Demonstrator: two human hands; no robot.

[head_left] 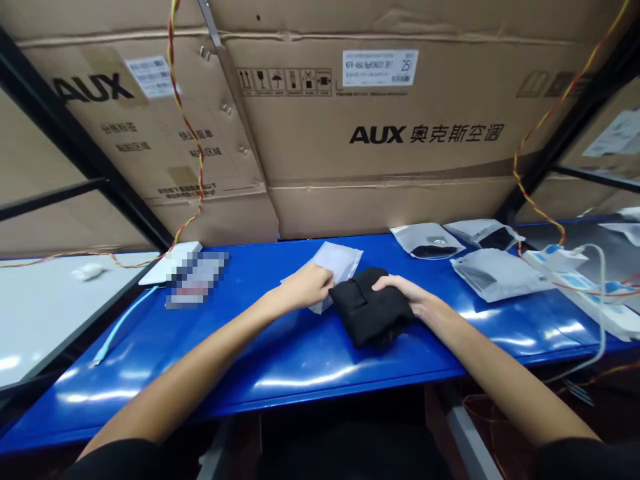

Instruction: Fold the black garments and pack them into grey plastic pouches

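A folded black cloth item (pixel 373 310), perhaps a garment, is tilted just above the blue tabletop (pixel 300 367). My right hand (pixel 407 292) grips its right side, thumb on top and the other fingers hidden beneath. At its left corner is my left hand (pixel 313 285), closed, with curled fingers meeting the cloth's edge; the fingertips are partly hidden. Under and behind my left hand lies a frosted plastic bag (pixel 343 260), its far end showing past the knuckles.
Frosted bags with dark contents (pixel 427 241) lie at the back right, beside a white power strip (pixel 590 287) with cables. At the left are a white box (pixel 175 260) and a light blue cable (pixel 120 323). Large cardboard cartons (pixel 380 167) wall off the back; twisted wires hang down.
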